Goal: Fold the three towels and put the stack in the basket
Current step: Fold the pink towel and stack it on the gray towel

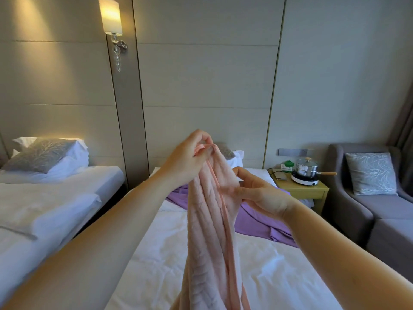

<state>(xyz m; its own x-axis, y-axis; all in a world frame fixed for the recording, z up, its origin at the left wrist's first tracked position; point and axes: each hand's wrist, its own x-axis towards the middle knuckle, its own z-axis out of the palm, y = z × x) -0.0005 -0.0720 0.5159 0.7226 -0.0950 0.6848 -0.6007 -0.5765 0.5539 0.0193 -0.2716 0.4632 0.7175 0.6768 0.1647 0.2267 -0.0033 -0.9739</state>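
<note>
The pink towel (pixel 212 231) hangs bunched in long vertical folds, so the right hand (pixel 261 195) may catch the wrong layer and give a crooked fold. The left hand (pixel 190 159) pinches its top hem, and the right hand's fingers pinch a side edge. Plush, ribbed and peach-trimmed, it is held above the bed (pixel 279 276).

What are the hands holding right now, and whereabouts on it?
Both hold the pink towel, hanging bunched above the bed. The left hand pinches its top end; the right hand grips its side edge slightly lower.
</note>
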